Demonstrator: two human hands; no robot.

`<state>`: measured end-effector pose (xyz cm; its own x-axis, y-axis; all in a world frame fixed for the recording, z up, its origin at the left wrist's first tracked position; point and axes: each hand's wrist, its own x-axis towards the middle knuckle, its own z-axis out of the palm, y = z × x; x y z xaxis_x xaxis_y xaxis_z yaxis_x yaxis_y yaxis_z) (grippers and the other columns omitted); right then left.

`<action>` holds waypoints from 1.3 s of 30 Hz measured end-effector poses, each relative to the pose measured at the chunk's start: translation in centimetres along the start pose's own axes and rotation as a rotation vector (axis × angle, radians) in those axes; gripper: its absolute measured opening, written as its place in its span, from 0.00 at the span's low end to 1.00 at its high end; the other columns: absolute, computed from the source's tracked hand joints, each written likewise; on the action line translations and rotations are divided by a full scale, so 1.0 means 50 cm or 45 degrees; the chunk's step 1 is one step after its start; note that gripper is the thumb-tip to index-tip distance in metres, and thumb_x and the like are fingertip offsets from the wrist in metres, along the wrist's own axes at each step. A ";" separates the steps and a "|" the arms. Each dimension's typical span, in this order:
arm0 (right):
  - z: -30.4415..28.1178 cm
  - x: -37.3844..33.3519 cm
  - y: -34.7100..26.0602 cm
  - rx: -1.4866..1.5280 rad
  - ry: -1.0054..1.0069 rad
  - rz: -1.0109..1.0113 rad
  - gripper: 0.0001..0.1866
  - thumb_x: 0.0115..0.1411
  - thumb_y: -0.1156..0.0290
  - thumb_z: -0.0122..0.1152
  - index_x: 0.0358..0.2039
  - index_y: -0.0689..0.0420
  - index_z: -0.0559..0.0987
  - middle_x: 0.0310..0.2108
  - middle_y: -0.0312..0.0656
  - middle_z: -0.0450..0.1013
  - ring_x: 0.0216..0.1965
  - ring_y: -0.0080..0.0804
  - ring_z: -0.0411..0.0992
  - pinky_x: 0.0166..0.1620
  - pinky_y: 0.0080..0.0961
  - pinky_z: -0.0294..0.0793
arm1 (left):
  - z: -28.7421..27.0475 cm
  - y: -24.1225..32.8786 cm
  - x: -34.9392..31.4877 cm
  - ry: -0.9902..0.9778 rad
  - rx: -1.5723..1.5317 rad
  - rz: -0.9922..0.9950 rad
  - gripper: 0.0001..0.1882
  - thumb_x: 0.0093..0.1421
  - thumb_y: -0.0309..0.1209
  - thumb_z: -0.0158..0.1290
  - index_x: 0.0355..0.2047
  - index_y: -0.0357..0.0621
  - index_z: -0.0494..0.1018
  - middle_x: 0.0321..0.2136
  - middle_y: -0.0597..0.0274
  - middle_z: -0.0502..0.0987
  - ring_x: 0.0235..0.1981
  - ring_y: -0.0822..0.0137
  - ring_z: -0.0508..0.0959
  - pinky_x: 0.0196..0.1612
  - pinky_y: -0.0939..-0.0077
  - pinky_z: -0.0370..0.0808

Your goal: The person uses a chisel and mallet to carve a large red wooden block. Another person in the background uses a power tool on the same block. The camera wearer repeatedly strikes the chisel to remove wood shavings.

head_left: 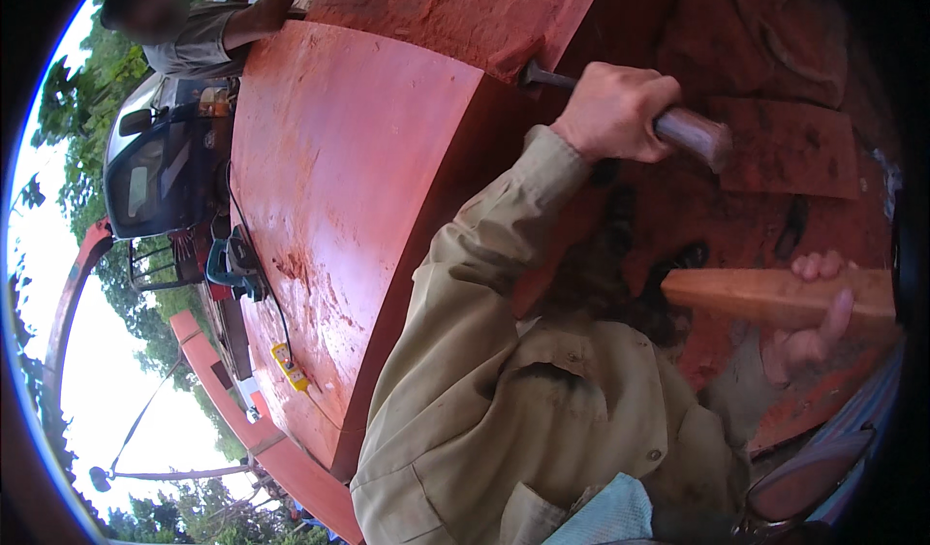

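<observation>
Both hands grip: your left hand [625, 109] a chisel-like tool [696, 135], its metal end near the edge of the red timber [465, 12], your right hand [806, 340] a tapered wooden block [731, 291]. Probably you are chiselling; next blow calls for steady aim.

The left arm [455, 293] rises from the shoulder, bends at the elbow and reaches up and across toward the picture's upper middle, its wrist [572, 146] just clear of the cuff. The left hand [622, 109] is closed in a fist-like grip, back of the hand in view. Lower and farther right, the right forearm [734, 390] is partly in shadow; the right hand [812, 317] curls too — thumb [837, 312] on the near side, fingertips [819, 265] showing beyond.
</observation>
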<state>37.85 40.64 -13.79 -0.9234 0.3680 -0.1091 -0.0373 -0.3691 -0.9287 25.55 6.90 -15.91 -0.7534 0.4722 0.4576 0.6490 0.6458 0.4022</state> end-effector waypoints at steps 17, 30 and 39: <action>0.030 -0.009 -0.019 -0.238 -0.046 0.182 0.32 0.62 0.62 0.63 0.62 0.63 0.65 0.40 0.47 0.68 0.37 0.35 0.69 0.43 0.33 0.73 | 0.071 0.010 0.065 0.087 -0.071 0.016 0.13 0.42 0.37 0.66 0.25 0.50 0.74 0.20 0.63 0.76 0.23 0.55 0.82 0.24 0.58 0.77; 0.124 0.023 0.008 -0.807 -0.284 0.154 0.24 0.58 0.74 0.74 0.53 0.66 0.76 0.44 0.45 0.76 0.44 0.33 0.75 0.52 0.35 0.74 | 0.046 -0.012 0.078 0.089 -0.124 0.025 0.14 0.39 0.37 0.66 0.24 0.49 0.73 0.20 0.61 0.76 0.23 0.55 0.81 0.24 0.58 0.76; 0.117 0.024 0.090 -0.914 -0.497 -0.018 0.23 0.60 0.72 0.75 0.50 0.69 0.75 0.42 0.43 0.75 0.43 0.34 0.76 0.51 0.34 0.77 | 0.068 -0.026 0.070 0.004 -0.003 0.068 0.14 0.39 0.36 0.66 0.25 0.49 0.73 0.21 0.61 0.76 0.25 0.53 0.82 0.27 0.58 0.78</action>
<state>34.32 34.44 -16.03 -0.9962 -0.0041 -0.0875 0.0817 0.3189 -0.9443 21.69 9.74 -17.52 -0.7174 0.5038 0.4812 0.6884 0.6186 0.3788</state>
